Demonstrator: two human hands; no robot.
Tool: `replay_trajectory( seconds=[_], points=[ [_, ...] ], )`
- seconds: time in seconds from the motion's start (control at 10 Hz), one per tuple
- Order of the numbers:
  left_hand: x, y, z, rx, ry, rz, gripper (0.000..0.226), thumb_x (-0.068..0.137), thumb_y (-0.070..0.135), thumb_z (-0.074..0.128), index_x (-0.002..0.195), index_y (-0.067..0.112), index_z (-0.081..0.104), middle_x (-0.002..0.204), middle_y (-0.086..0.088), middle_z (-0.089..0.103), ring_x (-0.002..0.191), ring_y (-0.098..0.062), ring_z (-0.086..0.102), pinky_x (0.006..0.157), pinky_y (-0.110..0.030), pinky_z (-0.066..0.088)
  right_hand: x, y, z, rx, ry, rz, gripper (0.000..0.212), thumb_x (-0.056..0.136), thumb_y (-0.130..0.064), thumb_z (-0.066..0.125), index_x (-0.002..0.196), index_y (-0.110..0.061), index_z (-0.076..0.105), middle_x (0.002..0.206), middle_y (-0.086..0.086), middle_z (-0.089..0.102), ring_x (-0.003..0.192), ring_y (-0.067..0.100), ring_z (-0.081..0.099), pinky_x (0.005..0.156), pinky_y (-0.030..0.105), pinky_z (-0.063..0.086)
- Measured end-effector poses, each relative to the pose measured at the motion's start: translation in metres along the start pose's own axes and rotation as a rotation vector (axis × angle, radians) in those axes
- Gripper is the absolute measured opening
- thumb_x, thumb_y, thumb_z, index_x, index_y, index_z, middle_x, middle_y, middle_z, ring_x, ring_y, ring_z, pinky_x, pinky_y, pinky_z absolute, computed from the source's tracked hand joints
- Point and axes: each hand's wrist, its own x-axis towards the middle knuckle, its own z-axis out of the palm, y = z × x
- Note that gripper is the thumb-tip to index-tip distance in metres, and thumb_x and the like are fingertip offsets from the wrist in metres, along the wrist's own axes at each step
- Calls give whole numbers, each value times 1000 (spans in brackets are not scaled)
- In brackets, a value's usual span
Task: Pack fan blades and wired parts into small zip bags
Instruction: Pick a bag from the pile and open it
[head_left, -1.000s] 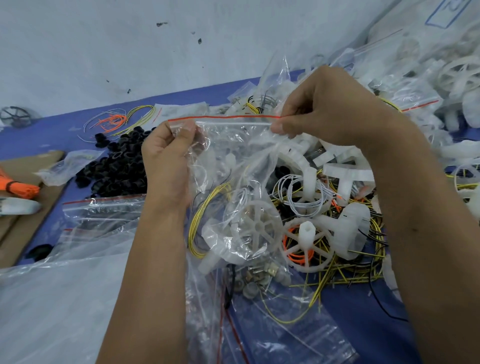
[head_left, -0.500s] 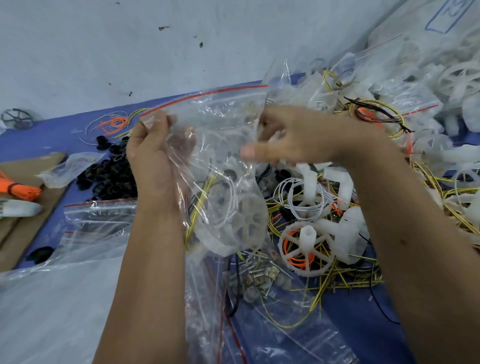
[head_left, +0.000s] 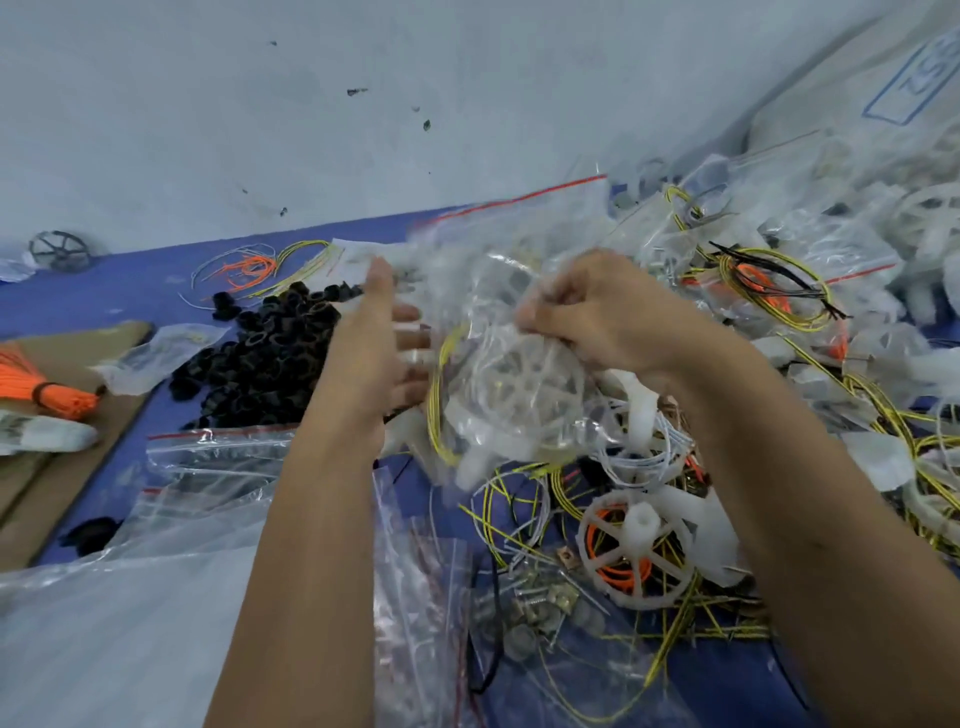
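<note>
1. Clearly mid-handling of a filled zip bag, centre of the frame, raised above the blue table between the two hands; white fan blade and yellow wire visible through the plastic.
2. Right hand, just right of centre: fingers curled and bunching the upper plastic of the bag, so gripping it.
3. Left hand, just left of centre: fingers fairly straight, palm turned toward the bag's side; touching or only close, cannot tell through the blur.
4. Red seal strip stretched toward the upper centre; whether pressed fully closed, too smeared to judge.
5. Probably at the finishing step for this bag: contents in, closing or setting aside in hand.
6. Next, likely: confirm the seal along its whole length, then lay the bag on the packed pile at upper right.
7. Afterwards, likely: take an empty bag from lower left and another loose blade with orange wire from lower right.
8. Worth care: tangled yellow leads nearby, apt to drag along with any picked part.
</note>
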Motion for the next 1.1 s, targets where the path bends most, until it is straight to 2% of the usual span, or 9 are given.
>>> replay_trajectory(
  seconds=[0.1,0.3,0.4,0.5,0.6,0.7,0.8,1.0,1.1],
  points=[
    [0,4,16,151,20,34,77,93,80,33,107,14,71,103,-9,77,97,-29,73,91,-45,58,23,-2,-4,263,152,130,32,98,-10,65,67,-8,59,46,-2,44,38,9,37,37,16,29],
    [45,50,85,123,371,266,51,102,55,45,119,9,57,109,-8,64,93,-26,59,72,-36,38,115,-20,-26,524,391,261,37,101,0,53,67,-13,45,54,2,39,30,9,35,35,15,24],
    [82,73,109,-8,319,188,56,103,51,45,143,12,41,140,-13,49,111,-30,57,85,-40,47,153,-23,-38,764,406,238,11,100,4,55,96,-5,60,82,11,60,48,13,58,46,22,53],
    [110,77,124,2,246,102,53,104,46,43,143,10,41,142,-16,47,107,-32,57,81,-40,47,171,-21,-40,852,316,252,32,100,0,58,132,5,52,144,18,52,122,28,63,82,18,57],
    [121,66,128,127,254,152,36,104,39,44,124,11,51,125,-12,57,101,-28,60,84,-40,50,176,-19,-22,941,290,317,48,104,-4,46,150,2,33,156,19,39,140,31,46,74,16,55],
    [117,52,116,257,294,324,17,104,29,46,97,16,53,92,1,59,80,-15,56,63,-29,40,151,-27,-6,426,302,264,29,106,-6,34,126,5,52,143,17,54,128,27,57,100,31,53],
    [101,39,91,357,343,499,19,102,22,48,85,16,54,77,9,53,69,-6,48,55,-25,30,135,-27,17,601,274,257,24,96,6,48,111,8,67,115,28,70,84,31,72,73,38,64],
    [61,14,18,450,398,670,25,103,20,51,84,8,62,76,3,62,71,-15,55,67,-33,35,80,-45,73,134,68,66,16,90,-1,58,90,3,73,85,26,74,65,31,72,60,39,62],
    [45,7,-19,467,422,660,29,102,22,49,83,5,63,78,-3,66,77,-24,59,75,-40,45,50,-55,103,-261,-99,-158,11,85,-4,58,78,-7,65,78,11,70,78,32,68,66,38,53]
  ],
)
